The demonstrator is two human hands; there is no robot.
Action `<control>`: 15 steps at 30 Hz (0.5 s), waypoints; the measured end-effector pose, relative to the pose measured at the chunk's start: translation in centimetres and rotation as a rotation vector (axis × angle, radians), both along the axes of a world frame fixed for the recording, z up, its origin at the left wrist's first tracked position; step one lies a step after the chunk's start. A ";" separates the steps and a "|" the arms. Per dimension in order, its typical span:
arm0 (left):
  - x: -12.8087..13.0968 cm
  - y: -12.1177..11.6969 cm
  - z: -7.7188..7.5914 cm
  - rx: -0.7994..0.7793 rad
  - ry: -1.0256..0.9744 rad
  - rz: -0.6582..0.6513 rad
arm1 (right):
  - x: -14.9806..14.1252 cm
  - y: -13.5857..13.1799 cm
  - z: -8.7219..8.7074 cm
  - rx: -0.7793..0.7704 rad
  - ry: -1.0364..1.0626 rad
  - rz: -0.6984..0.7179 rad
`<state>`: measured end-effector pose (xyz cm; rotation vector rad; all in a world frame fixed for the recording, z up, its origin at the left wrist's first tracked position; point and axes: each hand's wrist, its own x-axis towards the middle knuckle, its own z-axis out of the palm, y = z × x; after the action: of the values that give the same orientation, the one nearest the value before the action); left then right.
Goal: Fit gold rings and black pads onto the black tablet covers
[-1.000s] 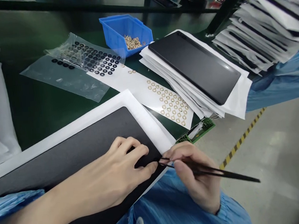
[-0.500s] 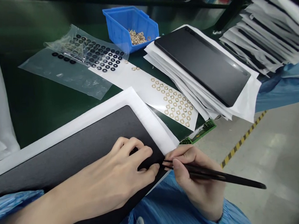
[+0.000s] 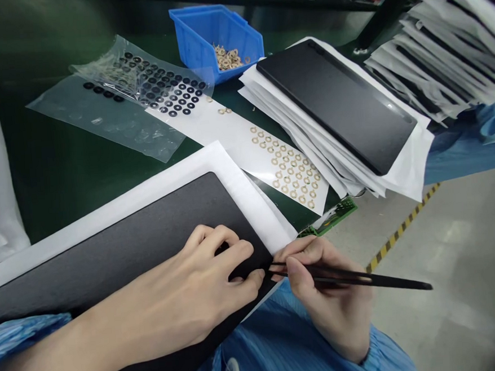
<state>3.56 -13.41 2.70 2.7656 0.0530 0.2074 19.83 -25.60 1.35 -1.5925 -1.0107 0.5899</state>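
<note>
1. The left hand (image 3: 204,290) lies across the black panel (image 3: 108,257), fingers curled and drawn together, tips bearing down near the panel's right edge; whether they pinch anything there, I cannot tell
2. The right hand (image 3: 327,293) is pinching a pair of black tweezers (image 3: 355,278) between thumb and fingers, the long tail of the tool running out toward 3 o'clock
3. The tweezer tips reach toward 9 o'clock from that hand, just beside the lowest digit of the left hand; anything held in them is too small to make out
4. The black panel sits in a white border (image 3: 235,192), tilted across the near edge of the green bench mat (image 3: 60,170), above the lap of a blue smock (image 3: 263,348)
5. Toward 12 o'clock from the hands lies a white sheet of gold rings (image 3: 291,171), running into a clear bag of black rings (image 3: 159,84)
6. Beyond them, around 12 o'clock, a blue plastic bin (image 3: 195,42) holds loose gold rings (image 3: 227,58)
7. At 1 o'clock, a second black panel (image 3: 335,106) rests on stacked white sheets (image 3: 313,158), with a green circuit board (image 3: 338,216) just below them
</note>
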 end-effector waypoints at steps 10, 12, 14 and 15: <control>0.0 -0.1 -0.1 -0.009 -0.009 0.000 | 0.4 0.0 0.2 -0.056 -0.035 0.075; 0.0 0.0 -0.1 -0.009 -0.008 0.001 | 0.7 0.1 0.3 -0.065 -0.027 0.102; 0.0 0.0 -0.1 -0.005 -0.010 -0.012 | 0.8 0.2 0.4 -0.063 -0.016 0.120; 0.0 0.1 -0.1 -0.003 -0.009 -0.016 | 0.9 0.3 0.4 -0.059 -0.010 0.122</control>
<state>3.58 -13.35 2.56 2.7611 0.0290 0.2156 20.70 -25.34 1.72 -1.5943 -1.1128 0.7014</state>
